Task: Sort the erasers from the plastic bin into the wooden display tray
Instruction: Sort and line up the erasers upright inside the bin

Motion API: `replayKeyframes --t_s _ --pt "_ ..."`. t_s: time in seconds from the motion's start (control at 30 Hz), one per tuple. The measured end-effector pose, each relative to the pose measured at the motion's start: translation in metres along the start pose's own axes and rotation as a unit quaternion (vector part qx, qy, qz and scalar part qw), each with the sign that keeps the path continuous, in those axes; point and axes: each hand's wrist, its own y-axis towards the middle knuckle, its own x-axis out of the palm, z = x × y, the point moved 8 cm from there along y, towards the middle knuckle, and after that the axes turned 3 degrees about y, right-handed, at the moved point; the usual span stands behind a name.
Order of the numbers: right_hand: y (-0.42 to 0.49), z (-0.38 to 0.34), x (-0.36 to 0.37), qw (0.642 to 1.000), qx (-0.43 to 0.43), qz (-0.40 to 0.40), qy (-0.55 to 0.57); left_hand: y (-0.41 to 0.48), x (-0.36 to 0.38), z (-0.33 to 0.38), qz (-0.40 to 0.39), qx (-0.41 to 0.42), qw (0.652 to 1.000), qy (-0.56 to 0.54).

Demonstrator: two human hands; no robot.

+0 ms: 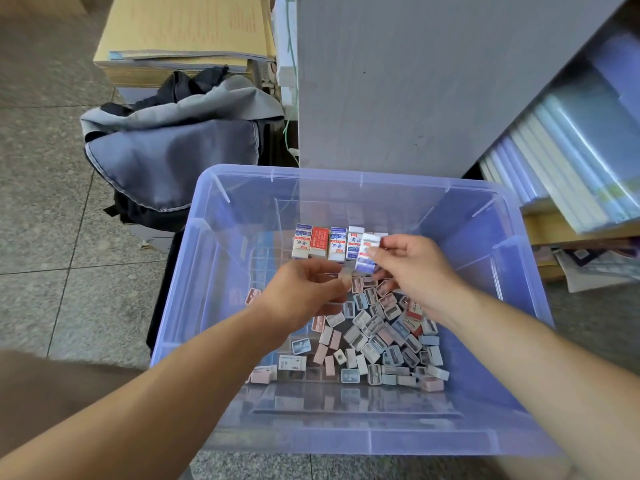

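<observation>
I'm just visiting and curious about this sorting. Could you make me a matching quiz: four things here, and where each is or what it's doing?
1 red eraser
2 backpack
3 right hand
4 brown paper stack

a left of the plastic bin
b pinches a blue-and-white eraser
c second from left in the row of erasers
d beyond the backpack

Pairs: 1-c, 2-a, 3-b, 4-d
</observation>
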Motion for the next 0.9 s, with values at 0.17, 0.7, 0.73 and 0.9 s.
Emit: replayKeyframes --t_s 0.17,0.7,0.73,0.9 --pt "0.021 -0.001 -0.026 0.992 -0.012 0.107 -0.068 0.003 -0.015 -0.005 0.057 -0.018 0.993 0.101" --pt "0.011 -0.007 -0.024 0.967 -0.059 0.103 -0.226 0.008 -0.022 -0.016 0.067 -0.053 0.974 0.212" --pt "0.006 -0.005 -0.021 0.965 -0.049 0.076 -0.247 0.007 -0.024 -0.017 0.069 -0.051 0.971 0.225" --pt "-0.025 -0.017 -0.023 0.936 -0.071 0.008 -0.346 0.006 -0.021 -0.019 0.046 -0.031 0.952 0.300"
